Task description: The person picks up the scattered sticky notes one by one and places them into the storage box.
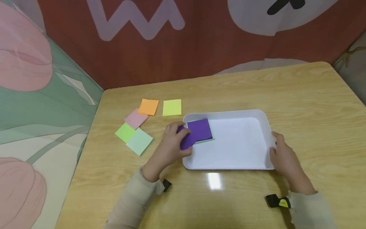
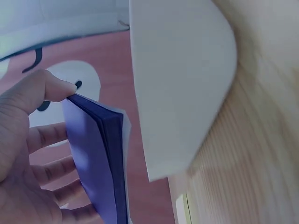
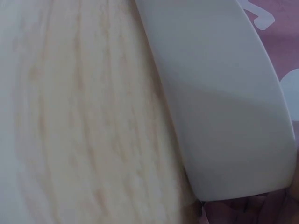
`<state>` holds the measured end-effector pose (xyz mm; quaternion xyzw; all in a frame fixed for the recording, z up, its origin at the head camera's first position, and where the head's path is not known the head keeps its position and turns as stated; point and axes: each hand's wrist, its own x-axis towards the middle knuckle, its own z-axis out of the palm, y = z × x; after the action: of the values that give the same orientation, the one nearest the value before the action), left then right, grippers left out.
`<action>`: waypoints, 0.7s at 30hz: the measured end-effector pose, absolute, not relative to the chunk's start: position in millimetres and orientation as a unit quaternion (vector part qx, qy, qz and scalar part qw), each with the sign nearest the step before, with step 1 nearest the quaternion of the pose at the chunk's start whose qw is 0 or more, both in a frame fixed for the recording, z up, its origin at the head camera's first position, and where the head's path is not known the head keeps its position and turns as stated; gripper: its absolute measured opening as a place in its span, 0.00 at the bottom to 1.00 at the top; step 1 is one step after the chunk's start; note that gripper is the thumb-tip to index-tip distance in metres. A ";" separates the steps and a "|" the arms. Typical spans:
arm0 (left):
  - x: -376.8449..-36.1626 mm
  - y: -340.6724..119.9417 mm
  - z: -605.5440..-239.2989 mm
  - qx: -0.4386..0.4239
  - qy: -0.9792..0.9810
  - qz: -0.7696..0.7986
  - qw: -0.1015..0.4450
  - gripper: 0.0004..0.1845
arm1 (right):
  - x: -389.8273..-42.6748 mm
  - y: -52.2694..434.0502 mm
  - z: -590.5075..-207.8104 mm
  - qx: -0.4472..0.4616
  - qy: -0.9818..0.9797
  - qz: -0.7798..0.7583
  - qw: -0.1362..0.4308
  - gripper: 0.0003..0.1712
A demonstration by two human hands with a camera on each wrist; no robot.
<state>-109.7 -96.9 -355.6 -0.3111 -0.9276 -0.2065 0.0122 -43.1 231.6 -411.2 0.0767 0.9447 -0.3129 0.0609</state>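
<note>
My left hand pinches a purple sticky-note pad at the left end of a white tray. In the left wrist view the thumb is on one edge of this pad and the fingers are behind it, with its layered side showing. Inside the tray, at the left, lies another purple pad with a pale green edge peeking out beneath. The held pad overlaps its corner in the head view. My right hand grips the tray's right end, thumb and fingers at the wall; the right wrist view mostly shows the tray's outer side.
Left of the tray lie a mint pad, a bright green pad, a pink pad and an orange pad, partly overlapping. A yellow pad lies apart behind the tray's left corner. A printed wall covering borders the wooden table.
</note>
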 end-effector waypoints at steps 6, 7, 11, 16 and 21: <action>-113.8 -83.8 -361.4 -0.360 -0.910 -0.204 0.033 0.22 | -42.5 230.6 -411.8 0.086 0.942 -0.315 0.077 0.30; -114.8 -82.1 -362.4 -0.368 -0.907 -0.203 0.035 0.23 | -42.3 230.4 -411.6 0.088 0.941 -0.316 0.080 0.30; -119.1 -76.2 -366.3 -0.390 -0.897 -0.205 0.033 0.23 | -41.5 230.0 -412.0 0.088 0.943 -0.313 0.071 0.29; -125.0 -69.9 -369.9 -0.418 -0.886 -0.199 0.014 0.24 | -41.2 229.8 -412.6 0.085 0.945 -0.310 0.055 0.29; -130.0 -66.3 -372.5 -0.445 -0.878 -0.179 -0.004 0.24 | -42.1 229.6 -413.8 0.088 0.944 -0.313 0.059 0.29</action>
<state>-130.0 -66.3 -372.5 -0.4449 -0.8776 -0.1786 -0.0041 -42.1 229.6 -413.8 0.0875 0.9438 -0.3131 0.0589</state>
